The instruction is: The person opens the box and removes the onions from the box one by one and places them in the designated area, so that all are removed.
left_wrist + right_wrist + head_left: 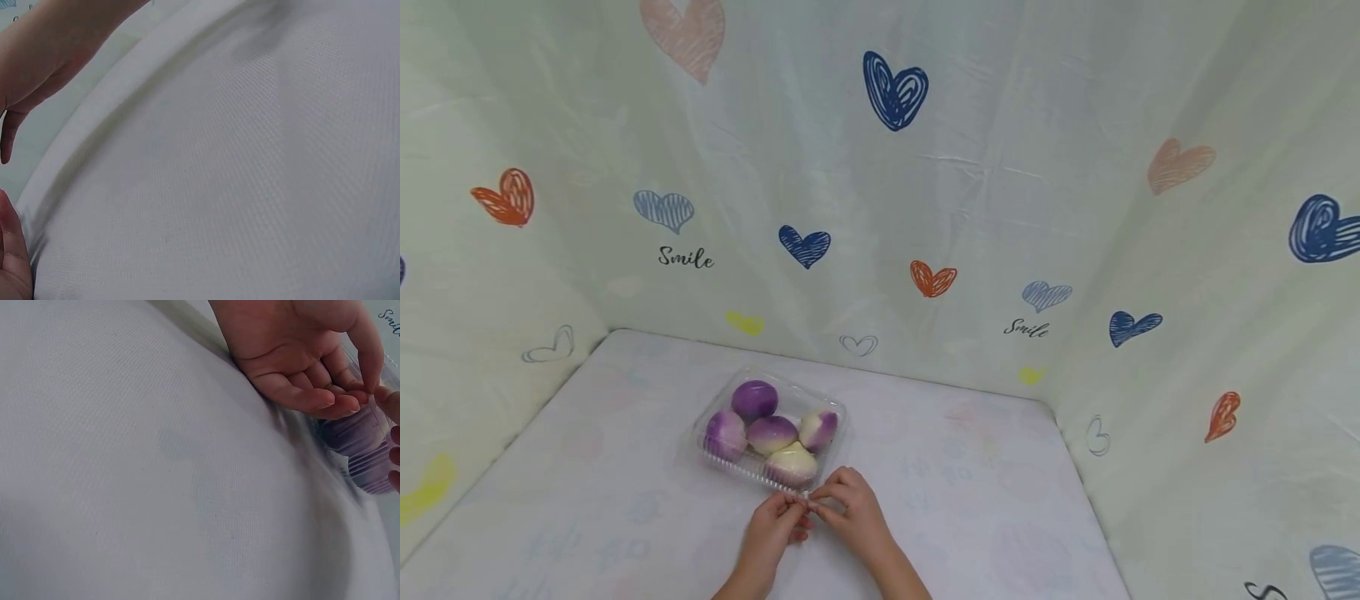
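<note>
A clear plastic clamshell box lies on the table, its lid down. Inside are several rounded purple-and-white pieces resembling turnips or onions; their exact kind is unclear. At the box's near right corner, my left hand pinches the rim between thumb and finger. My right hand pinches that same rim just to the right, fingertips almost meeting the left's. In the right wrist view the left hand shows its palm, thumb against the ridged edge. The left wrist view catches only parts of the right hand and the left hand.
A white cloth covers the table. Behind and on both sides hangs a pale curtain printed with hearts and the word Smile, meeting the table's edges.
</note>
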Motion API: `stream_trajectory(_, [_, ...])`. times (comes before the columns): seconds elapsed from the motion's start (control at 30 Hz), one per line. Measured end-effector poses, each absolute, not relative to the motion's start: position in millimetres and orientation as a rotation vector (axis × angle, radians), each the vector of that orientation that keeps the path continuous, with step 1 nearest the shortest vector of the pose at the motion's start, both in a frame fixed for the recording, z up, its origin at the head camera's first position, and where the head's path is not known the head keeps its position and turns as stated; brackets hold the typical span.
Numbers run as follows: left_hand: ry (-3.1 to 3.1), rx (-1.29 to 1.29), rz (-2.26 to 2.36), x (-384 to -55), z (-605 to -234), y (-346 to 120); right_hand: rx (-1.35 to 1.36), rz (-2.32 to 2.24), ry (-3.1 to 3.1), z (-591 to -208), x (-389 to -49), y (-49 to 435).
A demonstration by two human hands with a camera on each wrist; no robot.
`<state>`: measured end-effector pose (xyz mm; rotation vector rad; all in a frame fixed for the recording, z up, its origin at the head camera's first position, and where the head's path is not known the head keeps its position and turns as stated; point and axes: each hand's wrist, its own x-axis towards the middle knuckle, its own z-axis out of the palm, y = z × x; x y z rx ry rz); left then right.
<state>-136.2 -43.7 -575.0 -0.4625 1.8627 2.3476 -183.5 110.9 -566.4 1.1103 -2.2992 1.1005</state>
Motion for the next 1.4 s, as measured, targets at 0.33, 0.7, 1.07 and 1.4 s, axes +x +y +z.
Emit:
stream_trajectory(0.33, [1.827,-0.456,2.403,-135,-573,-43,1.275,0.896,-2.168,-558,-195,110])
stream_trajectory(0.7, [1.825,-0.44,2.412,-135,-575,-45,1.401,0.831,-2.036,-554,-203,107])
stream_trajectory(1.07, [1.861,-0.481,2.402,-135,-571,-43,1.399,0.723,-1.928,-557,-208,99])
stream_trajectory(1.4, [1.696,-0.486,2.582,-136,-569,-39,1.378,0.713,-1.828,-556,-209,93])
